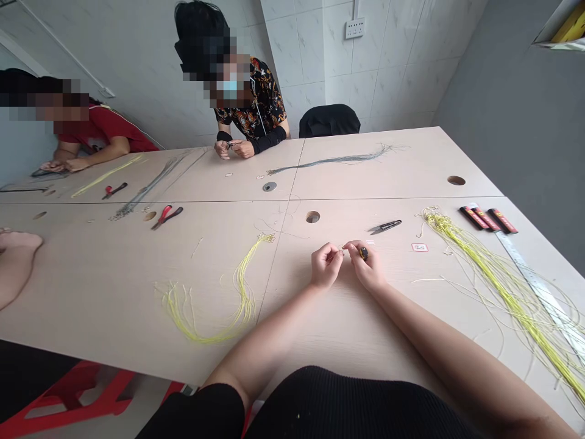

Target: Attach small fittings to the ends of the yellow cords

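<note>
Nearer you and to the left of the black snips (386,227), your left hand (326,266) and right hand (367,263) nearly meet above the surface (329,329), fingertips pinched around a small piece (342,247) too tiny to make out; your right hand also closes around a dark-and-yellow object (363,252). The work looks partway through, since the piece is between your fingers. To the right of the snips you have a large yellow cord bundle (509,297), and well to their left, nearer you, a smaller yellow bundle (247,305); you cannot tell from here which cords are finished and which are left. You see no tray or box for the cords, as both bundles lie directly on the surface. Right of the snips, beyond the large bundle's near strands, are the black-and-red lighters (503,221) and a metal ruler (515,255). Far beyond the snips and to their right, a pale ledge bears something yellow (569,24); whether it is a container, you cannot tell.
</note>
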### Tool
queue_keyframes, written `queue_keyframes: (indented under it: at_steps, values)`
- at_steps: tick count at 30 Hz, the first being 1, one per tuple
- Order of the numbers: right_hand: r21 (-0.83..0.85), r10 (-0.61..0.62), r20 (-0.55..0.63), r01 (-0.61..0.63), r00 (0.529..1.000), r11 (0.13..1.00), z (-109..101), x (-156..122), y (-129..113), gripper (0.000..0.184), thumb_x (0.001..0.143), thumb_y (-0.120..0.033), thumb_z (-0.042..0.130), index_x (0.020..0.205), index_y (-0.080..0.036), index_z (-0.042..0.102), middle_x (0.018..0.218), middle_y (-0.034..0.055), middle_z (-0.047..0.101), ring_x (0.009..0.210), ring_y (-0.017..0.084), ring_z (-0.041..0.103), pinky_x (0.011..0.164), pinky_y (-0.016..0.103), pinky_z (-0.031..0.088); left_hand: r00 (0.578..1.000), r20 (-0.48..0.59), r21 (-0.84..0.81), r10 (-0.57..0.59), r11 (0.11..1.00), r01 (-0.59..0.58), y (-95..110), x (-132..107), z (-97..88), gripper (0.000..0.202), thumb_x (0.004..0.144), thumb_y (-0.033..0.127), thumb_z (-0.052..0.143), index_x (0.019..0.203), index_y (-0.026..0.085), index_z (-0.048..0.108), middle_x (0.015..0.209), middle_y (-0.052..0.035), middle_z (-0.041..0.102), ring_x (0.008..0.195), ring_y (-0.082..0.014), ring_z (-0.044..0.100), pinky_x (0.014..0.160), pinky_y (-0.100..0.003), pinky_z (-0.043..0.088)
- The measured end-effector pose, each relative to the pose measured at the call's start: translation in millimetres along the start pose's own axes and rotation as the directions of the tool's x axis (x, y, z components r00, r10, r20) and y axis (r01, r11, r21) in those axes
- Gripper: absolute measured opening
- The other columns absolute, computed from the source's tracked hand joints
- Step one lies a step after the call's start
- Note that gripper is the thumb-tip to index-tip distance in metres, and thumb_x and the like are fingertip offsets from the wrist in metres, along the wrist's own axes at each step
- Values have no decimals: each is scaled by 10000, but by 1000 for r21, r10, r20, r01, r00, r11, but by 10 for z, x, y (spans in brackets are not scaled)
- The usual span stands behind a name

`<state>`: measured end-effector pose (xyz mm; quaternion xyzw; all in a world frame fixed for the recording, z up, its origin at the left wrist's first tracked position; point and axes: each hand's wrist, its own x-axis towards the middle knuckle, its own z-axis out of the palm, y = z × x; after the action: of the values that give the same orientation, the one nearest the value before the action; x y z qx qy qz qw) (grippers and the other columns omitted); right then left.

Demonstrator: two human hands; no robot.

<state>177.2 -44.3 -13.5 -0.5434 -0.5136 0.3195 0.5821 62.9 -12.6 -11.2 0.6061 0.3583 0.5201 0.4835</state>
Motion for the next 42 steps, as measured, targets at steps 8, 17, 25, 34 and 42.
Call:
queue_keyframes:
  at_steps: [8, 17, 25, 34, 42]
  values:
    - [-5, -25, -5, 25, 1000, 1000, 12, 0, -26, 298, 851, -458, 517, 734, -189, 571, 640, 16, 554, 593, 135, 459, 565, 270, 395, 1000, 30, 0, -2, 1000, 2, 22, 12, 4, 318, 744, 322, 587, 532, 178, 398, 464, 62, 345, 452, -59, 295, 450, -204, 248]
    - [-8, -48, -5, 48, 999, 999, 10, 1, -26, 249, 854, -406, 517, 739, -188, 556, 635, 6, 544, 574, 126, 458, 557, 263, 388, 999, 37, -4, 2, 1000, -2, 1, 5, -1, 324, 754, 322, 590, 537, 178, 397, 471, 61, 345, 458, -61, 298, 454, -206, 247]
    - [-10, -25, 5, 25, 1000, 1000, 6, -3, -25, 280, 862, -442, 508, 743, -192, 543, 654, 11, 547, 585, 130, 459, 565, 268, 387, 999, 33, -7, -6, 1000, 7, -41, 2, -2, 341, 758, 345, 600, 543, 178, 395, 479, 61, 335, 468, -65, 290, 460, -207, 247]
    - [14, 42, -13, -42, 999, 999, -8, 15, -8, 299, 874, -479, 468, 795, -203, 556, 596, -9, 465, 589, 148, 463, 550, 279, 367, 999, 23, 13, -36, 999, 36, -22, 2, 0, 366, 750, 398, 620, 538, 180, 417, 471, 58, 337, 475, -73, 305, 479, -226, 258]
    - [-49, 15, -24, -16, 1000, 999, -3, 28, -44, 278, 854, -440, 476, 737, -195, 537, 651, 13, 533, 601, 144, 464, 583, 281, 392, 998, 64, 22, 6, 1000, -7, -11, -3, -8, 351, 766, 384, 605, 553, 180, 416, 482, 58, 345, 468, -70, 297, 468, -225, 250]
